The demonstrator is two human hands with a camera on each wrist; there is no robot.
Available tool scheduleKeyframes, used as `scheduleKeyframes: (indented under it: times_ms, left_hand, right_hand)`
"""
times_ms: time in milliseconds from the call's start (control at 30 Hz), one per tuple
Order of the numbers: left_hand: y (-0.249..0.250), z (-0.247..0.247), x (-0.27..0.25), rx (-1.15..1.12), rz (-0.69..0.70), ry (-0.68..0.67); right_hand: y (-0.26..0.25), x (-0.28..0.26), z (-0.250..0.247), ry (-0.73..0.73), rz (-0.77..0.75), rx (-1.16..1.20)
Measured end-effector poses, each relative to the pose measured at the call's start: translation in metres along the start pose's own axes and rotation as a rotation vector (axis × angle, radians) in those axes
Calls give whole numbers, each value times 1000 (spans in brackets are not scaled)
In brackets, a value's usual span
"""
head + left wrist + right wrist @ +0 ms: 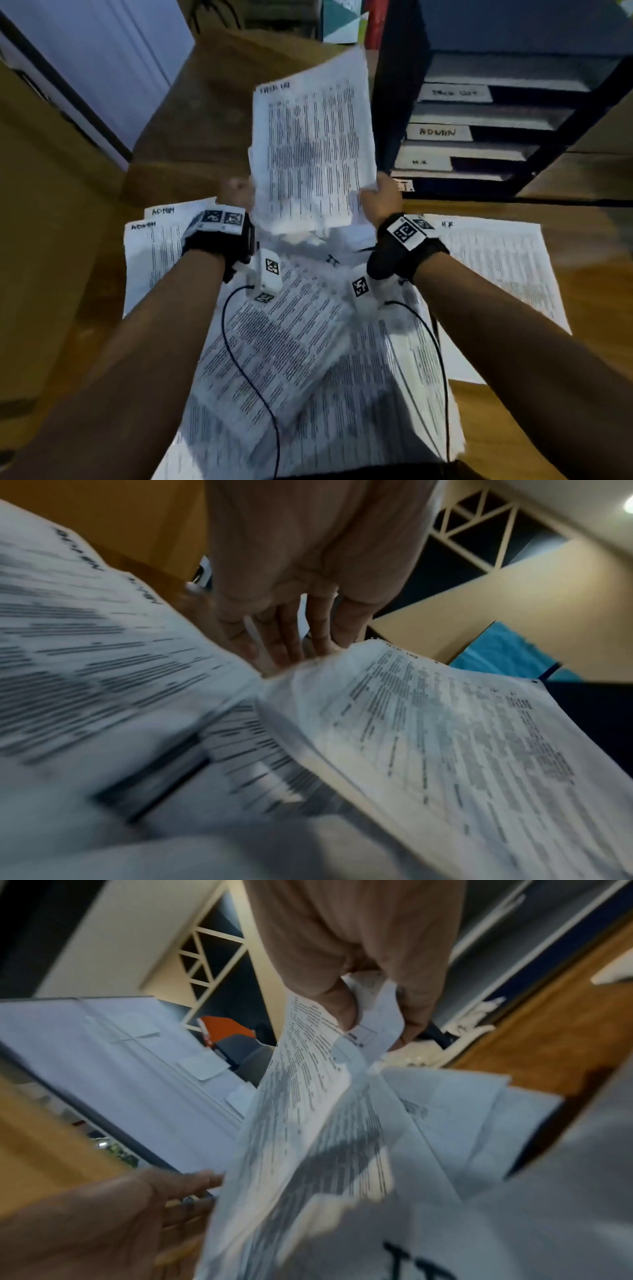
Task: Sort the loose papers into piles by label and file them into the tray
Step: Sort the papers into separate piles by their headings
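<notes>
Printed sheets lifted over a paper-strewn wooden table

Nearest, loose white printed papers (308,359) overlap across the wooden table (589,308); the "ADMIN" pile (150,253) lies toward its left edge; above them the right hand (380,198) pinches a raised sheaf of white printed sheets (308,150); the left hand (239,192), fingers straight, touches its edge; farthest, the black stacked tray (479,137) with white labels at the far right corner.

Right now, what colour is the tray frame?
Black or very dark navy frame, with white label strips; the head view shows it best.
</notes>
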State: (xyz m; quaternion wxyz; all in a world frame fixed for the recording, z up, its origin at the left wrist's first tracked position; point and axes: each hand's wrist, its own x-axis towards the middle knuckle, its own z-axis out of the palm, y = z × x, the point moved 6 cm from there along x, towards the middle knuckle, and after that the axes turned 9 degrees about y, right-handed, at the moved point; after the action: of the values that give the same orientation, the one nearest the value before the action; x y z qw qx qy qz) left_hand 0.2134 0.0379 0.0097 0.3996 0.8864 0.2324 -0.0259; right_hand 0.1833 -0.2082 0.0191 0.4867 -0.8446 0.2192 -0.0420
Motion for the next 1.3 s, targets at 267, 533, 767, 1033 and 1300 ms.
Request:
scheduleKeyframes:
  times_ms: [267,533,767,1033,1300]
  left_hand:
    - [-56,35,12,292,-22,-49]
    - [-47,38,-1,204,-73,-21]
    - [-52,41,-31,244,154,-417]
    - [-38,35,-55,380,405,-460]
    - [17,-30,-61,-22,448,-36]
  right_hand:
    - [44,3,42,-40,304,-106]
    - [29,-1,58,-138,208,-201]
    - [28,19,19,-126,69,-350]
    - [39,7,21,-113,34,-402]
    - [24,-46,-6,-206,86,184]
